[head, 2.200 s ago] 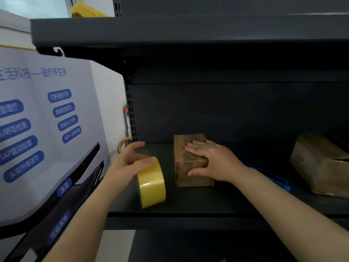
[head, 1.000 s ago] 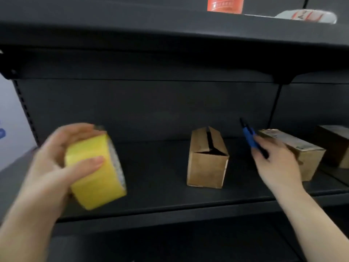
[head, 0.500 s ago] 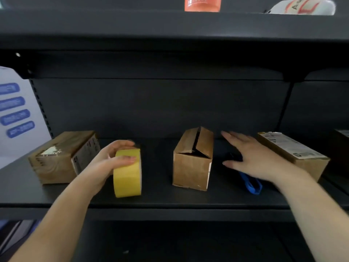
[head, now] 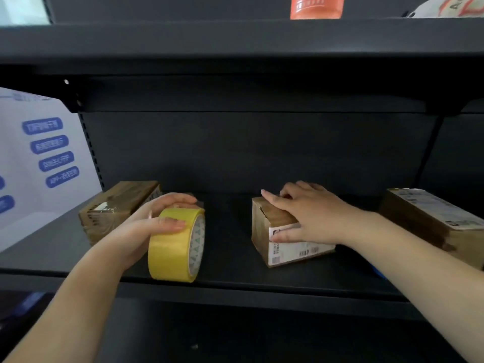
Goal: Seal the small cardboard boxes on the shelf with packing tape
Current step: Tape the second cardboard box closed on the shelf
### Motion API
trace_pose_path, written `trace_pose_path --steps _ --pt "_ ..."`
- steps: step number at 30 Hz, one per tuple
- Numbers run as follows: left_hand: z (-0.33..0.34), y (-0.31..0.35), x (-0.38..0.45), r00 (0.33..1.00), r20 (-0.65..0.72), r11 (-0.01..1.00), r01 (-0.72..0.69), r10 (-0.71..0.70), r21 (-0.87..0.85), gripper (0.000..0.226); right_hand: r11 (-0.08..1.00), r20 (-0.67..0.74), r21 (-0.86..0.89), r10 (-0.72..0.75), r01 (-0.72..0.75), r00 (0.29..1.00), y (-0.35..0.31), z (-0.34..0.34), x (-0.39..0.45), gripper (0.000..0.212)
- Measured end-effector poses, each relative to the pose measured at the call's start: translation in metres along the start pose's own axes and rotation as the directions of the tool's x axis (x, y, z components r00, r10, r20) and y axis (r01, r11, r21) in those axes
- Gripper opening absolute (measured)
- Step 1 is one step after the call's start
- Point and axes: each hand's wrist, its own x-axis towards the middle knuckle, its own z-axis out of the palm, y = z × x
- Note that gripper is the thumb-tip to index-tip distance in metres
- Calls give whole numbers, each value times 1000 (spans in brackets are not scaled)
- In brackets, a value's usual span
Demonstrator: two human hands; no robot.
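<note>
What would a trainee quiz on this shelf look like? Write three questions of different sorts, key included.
1. True or false: the yellow tape roll stands on edge on the shelf.
2. The right hand rests on: A) the middle box B) the left box C) the right box
3. Fill in: the left hand grips the ____.

Key:
1. True.
2. A; the hand lies over its top, thumb on the labelled side.
3. Tape roll.

No text is legible; the box label [head: 296,247] is blurred.
</note>
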Motion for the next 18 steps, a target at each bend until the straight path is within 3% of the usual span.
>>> trace_pose_path --steps 6,10,12,14,16,18 --pt "2 14 10 992 130 992 -11 -5 126 95 997 27 40 72 -73 997 -12 -14 -5 101" --pt "10 29 25 975 221 979 -64 19 196 71 980 -20 172 108 -103 994 -18 -37 -5 106" --pt "15 40 32 967 251 967 -102 41 234 67 916 -162 392 164 -89 973 -24 -50 -3 100" --pt "21 50 37 958 281 956 -133 57 261 66 795 -252 607 179 11 951 -33 -62 1 78" --pt "25 58 40 948 312 950 -157 67 272 64 735 -254 674 135 75 958 -44 -68 10 64" --pt "27 62 41 940 331 944 -183 86 275 63 746 -251 659 98 96 963 -54 -68 18 56"
